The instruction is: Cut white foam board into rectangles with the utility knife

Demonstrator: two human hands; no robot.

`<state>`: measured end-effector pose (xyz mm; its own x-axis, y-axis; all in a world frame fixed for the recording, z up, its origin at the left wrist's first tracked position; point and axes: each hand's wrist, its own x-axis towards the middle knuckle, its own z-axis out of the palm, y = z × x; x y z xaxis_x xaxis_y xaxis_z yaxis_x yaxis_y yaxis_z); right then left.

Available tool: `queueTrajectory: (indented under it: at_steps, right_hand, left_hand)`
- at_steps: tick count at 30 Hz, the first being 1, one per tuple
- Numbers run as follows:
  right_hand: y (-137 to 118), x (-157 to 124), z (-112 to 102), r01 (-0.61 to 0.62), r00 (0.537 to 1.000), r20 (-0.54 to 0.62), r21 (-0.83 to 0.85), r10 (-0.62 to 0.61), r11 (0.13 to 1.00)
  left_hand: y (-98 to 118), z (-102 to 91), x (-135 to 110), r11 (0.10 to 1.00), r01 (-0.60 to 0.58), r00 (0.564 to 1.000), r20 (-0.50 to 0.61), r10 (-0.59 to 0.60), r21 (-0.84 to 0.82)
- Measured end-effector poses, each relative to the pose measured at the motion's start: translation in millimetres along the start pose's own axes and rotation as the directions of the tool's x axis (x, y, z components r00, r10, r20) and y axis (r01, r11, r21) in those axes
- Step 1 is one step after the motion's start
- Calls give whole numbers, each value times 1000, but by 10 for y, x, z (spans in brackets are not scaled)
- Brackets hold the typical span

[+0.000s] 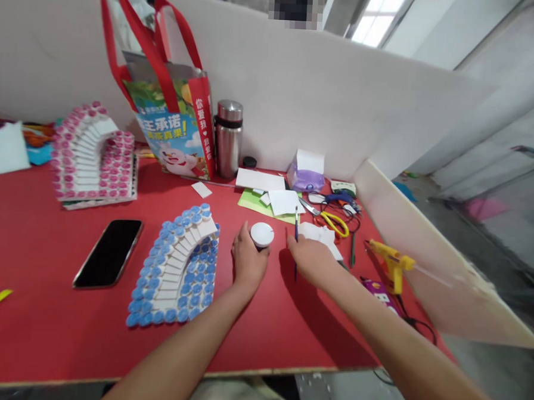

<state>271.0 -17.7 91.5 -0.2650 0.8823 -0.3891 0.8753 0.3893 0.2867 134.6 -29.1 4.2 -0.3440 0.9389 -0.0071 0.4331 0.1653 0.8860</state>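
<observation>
My left hand (249, 259) is closed around a small round pot (262, 234) with a white top and a darker side. A slim paintbrush (296, 225) with a dark handle is pinched in my right hand (311, 256), its bristle end pointing up and away. To the left of my left hand lies a model staircase (171, 266), curved, with white steps and rows of blue round pieces. Crumpled white tissue (321, 234) sits just beyond my right hand.
A pink model staircase (92, 155), a phone (109, 253), a shopping bag (176, 135) and a steel flask (228, 139) stand or lie leftward. Scissors (333, 221), a yellow glue gun (393, 263) with its cord and a tissue pack (306, 173) are on the right, by a low white partition (438, 251).
</observation>
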Motion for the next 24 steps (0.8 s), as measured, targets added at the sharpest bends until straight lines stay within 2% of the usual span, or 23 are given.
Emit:
queueTrajectory:
  at_steps: [3, 9, 13, 18, 24]
  right_hand:
    - [-109, -69, 70, -39, 999, 19, 15, 38, 999]
    - [-205, -143, 184, -36, 999, 9, 48, 36, 998]
    - [-183, -217, 141, -69, 997, 25, 37, 68, 997]
    - [-102, -292, 144, -104, 990, 102, 31, 100, 994]
    - [-59, -356, 114, -49, 989, 138, 30, 45, 998]
  left_hand:
    - [-8, -18, 27, 999, -23, 1000, -6, 23, 31]
    - [-28, -94, -31, 991, -86, 996, -4, 86, 104]
    - [-31, -116, -53, 989, -90, 996, 0, 91, 114]
    - [-41, -131, -48, 993, -92, 996, 10, 92, 69]
    - [-30, -182, -86, 995, -94, 995, 48, 92, 29]
